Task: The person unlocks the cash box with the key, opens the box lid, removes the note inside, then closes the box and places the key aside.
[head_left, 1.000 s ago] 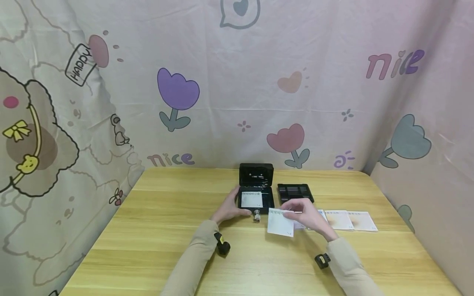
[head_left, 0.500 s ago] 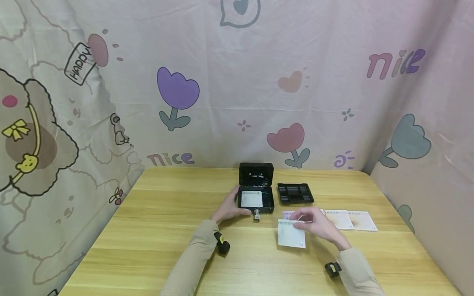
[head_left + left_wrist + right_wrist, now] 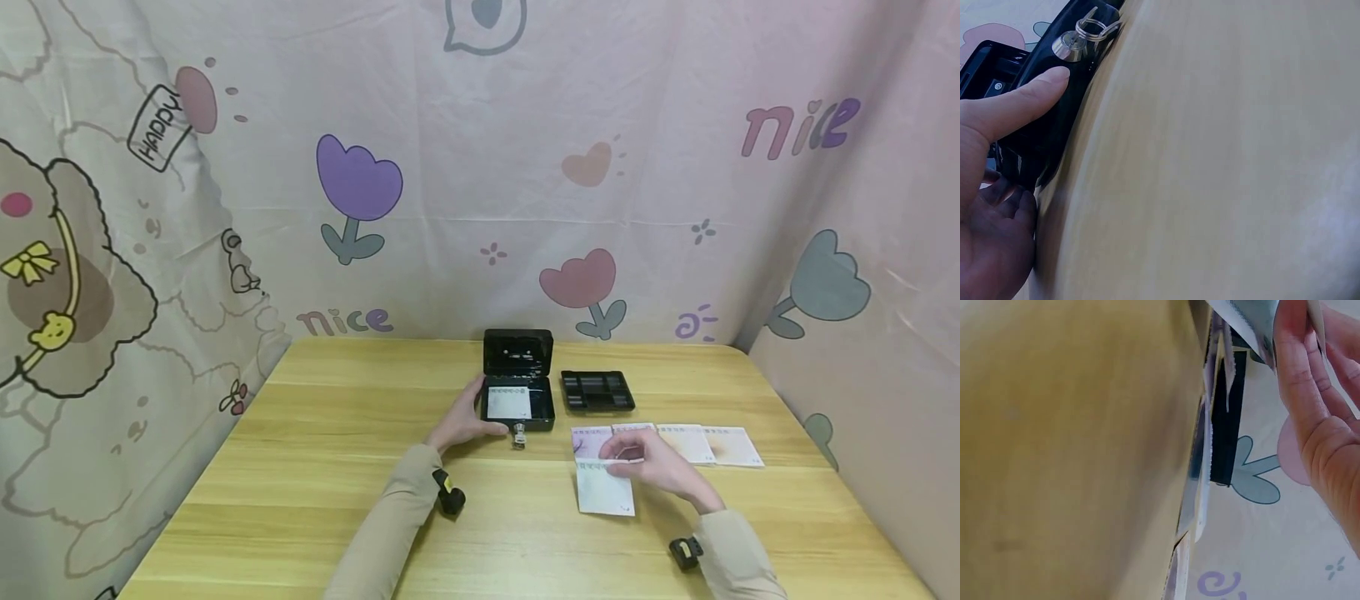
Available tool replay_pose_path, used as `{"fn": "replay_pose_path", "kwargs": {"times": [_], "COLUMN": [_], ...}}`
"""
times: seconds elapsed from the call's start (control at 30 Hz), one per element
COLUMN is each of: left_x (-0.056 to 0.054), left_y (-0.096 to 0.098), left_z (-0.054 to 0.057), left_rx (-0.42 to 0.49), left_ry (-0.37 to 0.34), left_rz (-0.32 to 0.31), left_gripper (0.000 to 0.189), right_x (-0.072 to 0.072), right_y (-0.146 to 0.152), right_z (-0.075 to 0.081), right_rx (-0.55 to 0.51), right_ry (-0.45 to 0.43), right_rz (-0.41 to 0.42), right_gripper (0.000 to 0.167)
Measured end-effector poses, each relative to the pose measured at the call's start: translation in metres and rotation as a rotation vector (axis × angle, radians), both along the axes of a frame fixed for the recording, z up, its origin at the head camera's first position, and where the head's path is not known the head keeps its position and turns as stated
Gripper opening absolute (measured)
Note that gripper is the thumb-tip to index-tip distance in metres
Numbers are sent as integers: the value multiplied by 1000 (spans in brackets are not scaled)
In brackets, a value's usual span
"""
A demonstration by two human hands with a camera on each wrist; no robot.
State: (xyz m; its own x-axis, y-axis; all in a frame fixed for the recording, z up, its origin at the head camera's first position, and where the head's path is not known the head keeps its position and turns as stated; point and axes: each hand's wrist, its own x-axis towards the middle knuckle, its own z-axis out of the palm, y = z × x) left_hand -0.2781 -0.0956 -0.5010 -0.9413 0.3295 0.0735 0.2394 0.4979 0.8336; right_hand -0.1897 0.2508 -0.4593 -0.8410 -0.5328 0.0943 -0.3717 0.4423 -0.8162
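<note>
My left hand point(image 3: 465, 421) grips the left front corner of an open black cash box point(image 3: 517, 354). Its thumb point(image 3: 1035, 100) lies along the front, near the silver lock with a key and ring point(image 3: 1088, 31). Inside the box lies a pale printed note point(image 3: 508, 403). Right of the box, my right hand point(image 3: 663, 465) pinches a pale greenish paper note point(image 3: 604, 493) by its upper right part, thumb in front. The held note overlaps the lower edge of a purple note point(image 3: 589, 442) in the head view.
A black compartment tray point(image 3: 597, 409) stands right of the box. Squarish printed notes point(image 3: 733, 447) form a row on the wooden table point(image 3: 360, 400), in front of the tray and off to its right. A printed cloth point(image 3: 465, 167) hangs behind the table.
My right hand has moved right and toward me with the greenish note, uncovering the tray and the purple note. The left hand has kept its hold on the cash box.
</note>
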Motion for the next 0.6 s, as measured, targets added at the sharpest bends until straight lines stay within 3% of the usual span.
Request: {"fn": "replay_pose_path", "kwargs": {"times": [0.2, 0.6], "left_x": [0, -1], "left_y": [1, 1], "left_z": [0, 1], "left_rx": [10, 13], "left_ry": [-14, -9], "left_rz": [8, 6], "left_gripper": [118, 119], "right_x": [0, -3], "right_y": [-1, -8], "right_z": [-3, -4], "right_rx": [62, 219], "right_ry": [9, 107], "right_rz": [-15, -36], "right_gripper": [15, 13]}}
